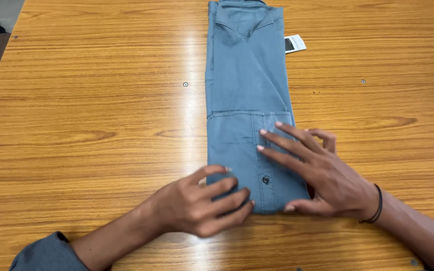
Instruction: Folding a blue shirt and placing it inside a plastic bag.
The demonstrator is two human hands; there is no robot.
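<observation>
Wood-grain table [101, 125], glossy orange-brown laminate with a bright strip of light glare running down the middle and a few small screw heads set in the top; a strip of dark floor shows past the far-left corner. Left hand [202, 203] lies palm down with fingers loosely curled over the near-left corner of a blue-grey shirt [244, 85], pressing it, not gripping. Right hand [315, 173] is flat and spread, fingers fanned across the near end of the shirt beside the button strip, thumb along the bottom edge; nothing clasped in it either. A black band [377, 206] sits on the right wrist; a blue-grey sleeve [46, 256] covers the left forearm. Shirt lies mid-table, slightly right of centre, running away from the person, collar at the far end. Judging by how it lies: sides are already folded in to a narrow strip and the near end looks doubled up once, its edge crossing the strip just beyond the fingers. Final folding lengthwise looks left. A small paper tag [295, 44] sticks out near the collar, right side. Dark cloth edge at far right, can't tell what.
</observation>
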